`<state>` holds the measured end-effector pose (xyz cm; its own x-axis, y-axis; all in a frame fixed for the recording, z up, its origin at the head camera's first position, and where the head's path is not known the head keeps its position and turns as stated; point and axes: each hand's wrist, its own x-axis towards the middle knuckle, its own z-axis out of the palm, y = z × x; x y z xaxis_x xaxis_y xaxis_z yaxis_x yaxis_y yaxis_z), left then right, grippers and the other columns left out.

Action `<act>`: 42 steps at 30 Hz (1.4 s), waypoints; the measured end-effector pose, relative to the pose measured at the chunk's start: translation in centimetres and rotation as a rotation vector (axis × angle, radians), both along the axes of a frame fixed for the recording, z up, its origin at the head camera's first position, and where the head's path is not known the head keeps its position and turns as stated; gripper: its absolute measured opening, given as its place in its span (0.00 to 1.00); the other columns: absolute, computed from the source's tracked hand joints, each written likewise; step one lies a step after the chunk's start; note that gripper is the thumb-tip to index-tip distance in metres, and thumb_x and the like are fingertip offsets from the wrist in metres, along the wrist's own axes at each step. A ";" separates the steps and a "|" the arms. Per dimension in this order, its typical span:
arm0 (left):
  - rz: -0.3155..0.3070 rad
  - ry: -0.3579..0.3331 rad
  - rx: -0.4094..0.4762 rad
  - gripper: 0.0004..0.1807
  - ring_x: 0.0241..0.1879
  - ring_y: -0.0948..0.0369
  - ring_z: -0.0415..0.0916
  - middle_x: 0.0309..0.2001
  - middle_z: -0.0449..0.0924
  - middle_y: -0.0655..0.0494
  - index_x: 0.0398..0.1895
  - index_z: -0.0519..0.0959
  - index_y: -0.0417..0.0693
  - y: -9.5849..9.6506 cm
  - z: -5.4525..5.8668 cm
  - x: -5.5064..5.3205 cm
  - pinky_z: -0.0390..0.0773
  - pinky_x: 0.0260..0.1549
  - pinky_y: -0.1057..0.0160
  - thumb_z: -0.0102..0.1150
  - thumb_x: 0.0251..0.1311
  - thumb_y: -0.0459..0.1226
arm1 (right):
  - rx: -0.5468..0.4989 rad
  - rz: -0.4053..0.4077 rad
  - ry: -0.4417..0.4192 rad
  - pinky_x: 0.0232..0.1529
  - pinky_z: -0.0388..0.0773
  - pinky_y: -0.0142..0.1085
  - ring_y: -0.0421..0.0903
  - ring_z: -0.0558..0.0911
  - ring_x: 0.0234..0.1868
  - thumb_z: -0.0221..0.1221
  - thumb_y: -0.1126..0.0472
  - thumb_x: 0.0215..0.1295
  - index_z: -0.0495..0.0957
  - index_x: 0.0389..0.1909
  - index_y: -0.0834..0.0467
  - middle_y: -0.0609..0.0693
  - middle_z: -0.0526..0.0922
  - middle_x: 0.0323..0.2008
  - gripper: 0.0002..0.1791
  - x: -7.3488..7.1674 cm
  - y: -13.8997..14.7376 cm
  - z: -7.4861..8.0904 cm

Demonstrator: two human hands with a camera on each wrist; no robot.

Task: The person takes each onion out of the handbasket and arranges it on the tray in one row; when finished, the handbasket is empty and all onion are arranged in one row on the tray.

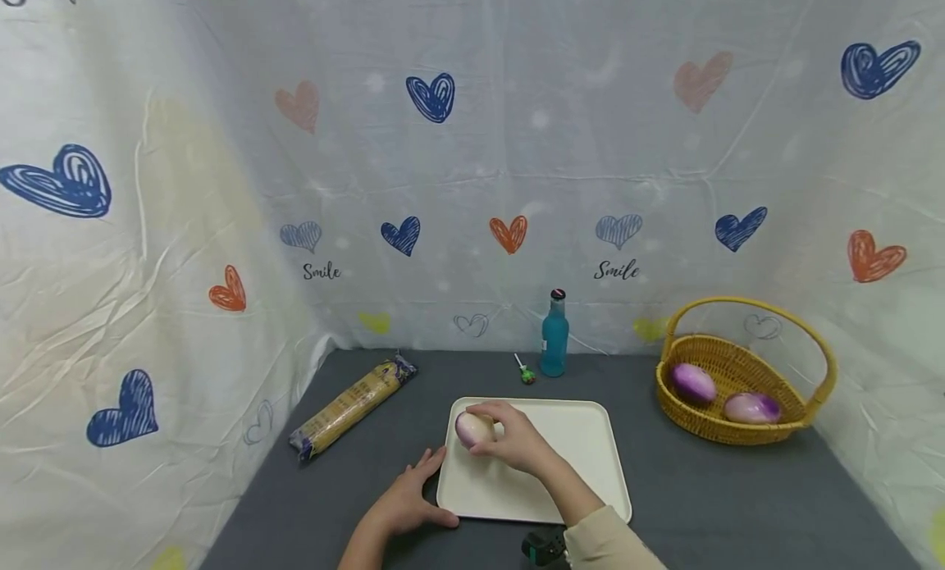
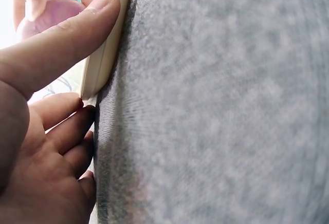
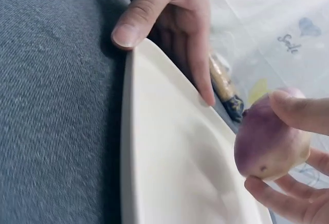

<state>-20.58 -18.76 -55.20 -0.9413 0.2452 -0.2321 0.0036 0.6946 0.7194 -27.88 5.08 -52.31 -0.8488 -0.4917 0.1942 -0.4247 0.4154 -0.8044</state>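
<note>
In the head view my right hand [image 1: 517,443] pinches a purple-and-white turnip [image 1: 472,430] between thumb and fingers over the left part of a cream tray [image 1: 572,480]. The right wrist view shows the turnip [image 3: 267,136] held at the fingertips, a small dark spot on its skin; whether it touches the tray cannot be told. My left hand [image 1: 406,496] rests at the tray's near left corner. Its thumb lies by the near edge and its fairly straight fingers reach along the left side, as the right wrist view also shows the left hand [image 3: 177,18].
A yellow wicker basket [image 1: 682,426] with two more turnips [image 1: 751,408] stands at the right. Behind the tray are a blue bottle [image 1: 555,340] and a lollipop [image 1: 527,374]. A long packet of noodles [image 1: 354,406] lies at the left. Heart-printed cloth [image 1: 472,160] hangs around the grey table.
</note>
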 end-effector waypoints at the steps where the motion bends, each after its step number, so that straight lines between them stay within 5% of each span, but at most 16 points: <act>1: 0.001 0.000 0.000 0.63 0.69 0.17 0.43 0.78 0.51 0.32 0.80 0.58 0.52 0.0 0.0 0.0 0.55 0.59 0.19 0.83 0.38 0.51 | 0.012 -0.002 0.014 0.58 0.76 0.57 0.55 0.79 0.59 0.75 0.54 0.54 0.79 0.63 0.51 0.53 0.78 0.62 0.33 0.0 -0.2 -0.1; 15: 0.013 -0.014 0.000 0.63 0.69 0.17 0.43 0.78 0.51 0.32 0.80 0.58 0.54 0.0 0.0 -0.1 0.54 0.58 0.18 0.83 0.38 0.52 | 0.192 -0.013 0.040 0.61 0.75 0.57 0.58 0.75 0.63 0.77 0.56 0.52 0.80 0.63 0.43 0.56 0.75 0.63 0.34 0.2 -1.3 -0.6; 42: 0.015 -0.018 0.013 0.64 0.70 0.17 0.42 0.78 0.50 0.31 0.80 0.57 0.50 0.1 0.0 0.0 0.53 0.60 0.19 0.83 0.38 0.52 | 0.199 0.030 0.019 0.64 0.73 0.55 0.52 0.72 0.63 0.77 0.56 0.52 0.76 0.67 0.46 0.50 0.74 0.64 0.38 0.3 -1.4 -1.0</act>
